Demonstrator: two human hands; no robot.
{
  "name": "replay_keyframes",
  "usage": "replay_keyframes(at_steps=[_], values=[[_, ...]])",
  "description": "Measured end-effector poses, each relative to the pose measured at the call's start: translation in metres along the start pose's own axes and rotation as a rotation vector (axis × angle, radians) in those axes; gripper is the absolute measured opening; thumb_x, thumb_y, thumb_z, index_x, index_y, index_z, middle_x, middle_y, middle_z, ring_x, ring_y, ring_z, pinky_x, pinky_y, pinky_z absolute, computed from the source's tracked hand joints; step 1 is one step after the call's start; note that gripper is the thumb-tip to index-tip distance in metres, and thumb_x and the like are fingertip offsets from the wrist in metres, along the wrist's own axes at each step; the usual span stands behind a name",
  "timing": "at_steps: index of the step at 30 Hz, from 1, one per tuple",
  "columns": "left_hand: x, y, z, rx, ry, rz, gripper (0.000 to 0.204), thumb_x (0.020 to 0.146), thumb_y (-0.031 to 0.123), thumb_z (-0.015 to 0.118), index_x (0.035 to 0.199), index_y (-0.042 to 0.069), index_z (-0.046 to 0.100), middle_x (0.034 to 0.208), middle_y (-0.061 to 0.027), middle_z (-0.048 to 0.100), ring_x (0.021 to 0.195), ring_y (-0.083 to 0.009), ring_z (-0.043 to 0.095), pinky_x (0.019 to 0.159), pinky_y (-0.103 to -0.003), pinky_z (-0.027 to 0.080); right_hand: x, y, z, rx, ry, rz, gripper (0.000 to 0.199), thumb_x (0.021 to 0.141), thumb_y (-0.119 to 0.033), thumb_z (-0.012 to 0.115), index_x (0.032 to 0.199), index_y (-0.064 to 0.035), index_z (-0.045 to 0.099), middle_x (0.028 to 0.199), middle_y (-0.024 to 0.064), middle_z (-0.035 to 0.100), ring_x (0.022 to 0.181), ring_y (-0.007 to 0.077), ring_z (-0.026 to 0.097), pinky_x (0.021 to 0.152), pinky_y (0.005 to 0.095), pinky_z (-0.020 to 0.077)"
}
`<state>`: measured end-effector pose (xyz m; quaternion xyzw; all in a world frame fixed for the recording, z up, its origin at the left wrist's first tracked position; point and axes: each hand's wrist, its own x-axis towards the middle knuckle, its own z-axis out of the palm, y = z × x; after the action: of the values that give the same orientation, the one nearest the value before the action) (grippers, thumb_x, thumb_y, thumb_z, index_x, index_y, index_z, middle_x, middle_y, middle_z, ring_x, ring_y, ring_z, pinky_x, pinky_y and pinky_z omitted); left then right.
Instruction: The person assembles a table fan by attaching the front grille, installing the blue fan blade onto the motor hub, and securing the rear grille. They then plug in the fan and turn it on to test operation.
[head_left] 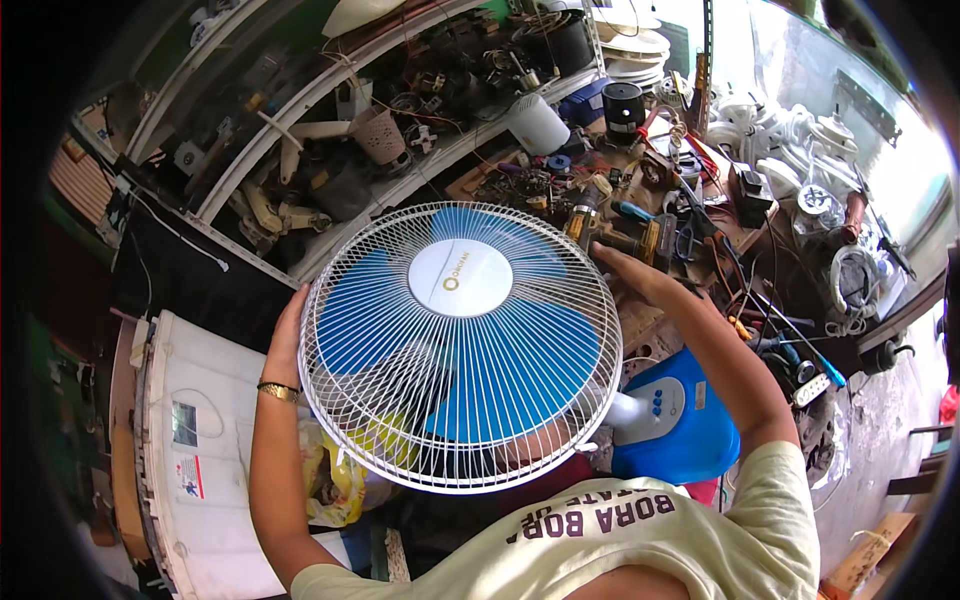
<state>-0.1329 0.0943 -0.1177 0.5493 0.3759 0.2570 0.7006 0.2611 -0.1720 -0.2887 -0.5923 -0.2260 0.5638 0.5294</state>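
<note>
A desk fan with a round white wire guard (455,470) and blue blades (520,370) is held up in front of me. Its white center cap (460,277) faces up. The blue base (690,450), with a white neck and blue buttons, sits lower right, below my right forearm. My left hand (287,330) presses along the guard's left rim, with some fingers hidden behind it. At the upper right rim is my right hand (640,275), fingers laid along the guard's edge, partly hidden. A yellow cordless drill (640,238) lies just beyond that hand.
A cluttered workbench with pliers (685,240), screwdrivers (828,368) and a black pot-like container (623,108) spreads behind the fan. White fan parts (800,140) pile up at far right. Metal shelving (400,185) crosses the upper left. A white appliance panel (215,380) stands at left, near a yellow plastic bag (335,485).
</note>
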Motion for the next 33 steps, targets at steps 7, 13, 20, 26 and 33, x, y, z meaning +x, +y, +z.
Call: replay_keyframes(at_steps=[7, 13, 20, 26, 33], values=[[-0.020, -0.018, -0.013, 0.014, 0.054, 0.058, 0.045, 0.100, 0.038, 0.048, 0.123, 0.001, 0.059, 0.113, -0.0114, 0.067, 0.096, -0.0168, 0.066, 0.085, -0.029, 0.053, 0.023, 0.023, -0.016, -0.113, 0.151, -0.209, 0.049, 0.097, -0.033, 0.056, 0.132, 0.0016, 0.052, 0.122, 0.0121, 0.061, 0.106, 0.0189, 0.059, 0.092, 0.0304, 0.0470], [-0.039, -0.038, -0.067, 0.024, -0.062, 0.165, 0.049, 0.095, 0.034, 0.036, 0.130, 0.002, 0.048, 0.126, -0.0106, 0.059, 0.114, -0.0233, 0.058, 0.100, -0.039, 0.045, -0.025, 0.021, 0.013, -0.127, -0.062, -0.540, 0.038, 0.093, -0.006, 0.057, 0.130, 0.0036, 0.052, 0.114, 0.0080, 0.064, 0.103, 0.0145, 0.058, 0.092, 0.0285, 0.0467], [0.009, -0.024, -0.065, 0.277, 0.024, 0.002, 0.050, 0.102, 0.036, 0.038, 0.139, 0.002, 0.044, 0.136, -0.0090, 0.053, 0.119, -0.0204, 0.053, 0.103, -0.034, 0.041, -0.046, 0.014, 0.028, -0.327, 0.034, -0.667, 0.041, 0.093, -0.003, 0.057, 0.132, 0.0058, 0.049, 0.116, 0.0123, 0.064, 0.105, 0.0135, 0.057, 0.093, 0.0300, 0.0466], [0.039, -0.009, -0.056, 0.471, -0.042, 0.082, 0.055, 0.102, 0.038, 0.041, 0.140, 0.000, 0.042, 0.138, -0.0096, 0.049, 0.126, -0.0177, 0.046, 0.107, -0.028, 0.033, -0.050, 0.027, 0.017, -0.075, 0.019, -0.610, 0.023, 0.091, -0.006, 0.063, 0.113, 0.0012, 0.057, 0.100, 0.0075, 0.066, 0.093, 0.0123, 0.061, 0.085, 0.0283, 0.0503], [0.063, 0.026, -0.026, 1.136, 0.089, 0.316, 0.046, 0.100, 0.039, 0.043, 0.118, -0.002, 0.056, 0.123, -0.0176, 0.047, 0.125, -0.0284, 0.037, 0.108, -0.033, 0.027, -0.024, 0.054, 0.007, 0.187, -0.017, -0.622, 0.016, 0.092, -0.011, 0.066, 0.094, -0.0052, 0.051, 0.086, 0.0003, 0.062, 0.081, 0.0070, 0.058, 0.074, 0.0228, 0.0491]])
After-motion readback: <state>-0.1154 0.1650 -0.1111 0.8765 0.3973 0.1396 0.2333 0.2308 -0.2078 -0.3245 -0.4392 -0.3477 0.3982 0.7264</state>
